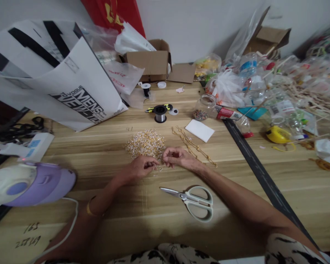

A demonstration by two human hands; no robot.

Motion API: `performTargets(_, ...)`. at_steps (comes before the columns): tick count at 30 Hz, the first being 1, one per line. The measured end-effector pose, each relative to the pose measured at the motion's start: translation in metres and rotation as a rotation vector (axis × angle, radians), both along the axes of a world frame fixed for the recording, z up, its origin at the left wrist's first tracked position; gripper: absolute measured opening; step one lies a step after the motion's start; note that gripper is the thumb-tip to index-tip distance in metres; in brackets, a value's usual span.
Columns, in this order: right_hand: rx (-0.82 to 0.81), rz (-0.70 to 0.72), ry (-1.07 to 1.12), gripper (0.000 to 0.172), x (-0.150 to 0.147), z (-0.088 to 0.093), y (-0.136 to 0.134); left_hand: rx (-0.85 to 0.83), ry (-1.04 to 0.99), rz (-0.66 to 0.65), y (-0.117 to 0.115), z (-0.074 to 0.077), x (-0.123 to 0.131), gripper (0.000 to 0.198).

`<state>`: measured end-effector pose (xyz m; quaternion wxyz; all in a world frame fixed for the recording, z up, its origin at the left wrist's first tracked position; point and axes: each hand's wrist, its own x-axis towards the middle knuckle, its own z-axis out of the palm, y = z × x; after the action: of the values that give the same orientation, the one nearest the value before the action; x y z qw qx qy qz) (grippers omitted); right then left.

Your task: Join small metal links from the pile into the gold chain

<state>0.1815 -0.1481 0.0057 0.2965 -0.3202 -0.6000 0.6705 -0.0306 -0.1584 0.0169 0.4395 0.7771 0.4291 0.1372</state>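
My left hand [140, 166] is closed in a pinch, with a thin, shiny chain-like strand [158, 170] at its fingertips. Just to its right, my right hand [176, 157] is also pinched closed; whatever is between its fingers is too small to make out. Behind both hands lies a heap of small gold and silver pieces [145, 143], partly touching the fingers. Gold chains [194, 146] with small knots or beads stretch beyond my right wrist. Below the hands, scissors with pale grey handles [191, 200] rest on the wooden table, blades slightly apart.
A wire spool [160, 114] and yellow-black pliers [150, 110] lie behind the heap. Farther right are a white pad [200, 130] and a jar of beads [205, 106]. A purple-white appliance [44, 183] and a large paper bag [71, 80] stand left; bottles and plastic clutter fill the right.
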Motion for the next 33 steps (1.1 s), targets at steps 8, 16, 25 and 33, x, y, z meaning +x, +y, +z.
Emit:
performTargets(8,-0.013,0.007,0.035,0.026,-0.002,0.003,-0.002,-0.077,-0.015,-0.027,-0.004,0.002,0.001,0.024)
performTargets(16,-0.003,0.004,0.019,0.025,-0.004,0.007,-0.004,-0.172,-0.061,0.021,-0.004,-0.001,0.004,0.024)
performTargets(25,0.017,0.044,0.032,0.022,-0.005,0.002,-0.004,-0.138,-0.055,0.051,-0.007,0.005,0.010,0.019)
performTargets(33,0.005,0.019,0.019,0.024,-0.004,0.002,-0.003,-0.189,-0.187,0.042,-0.005,0.000,0.005,0.014)
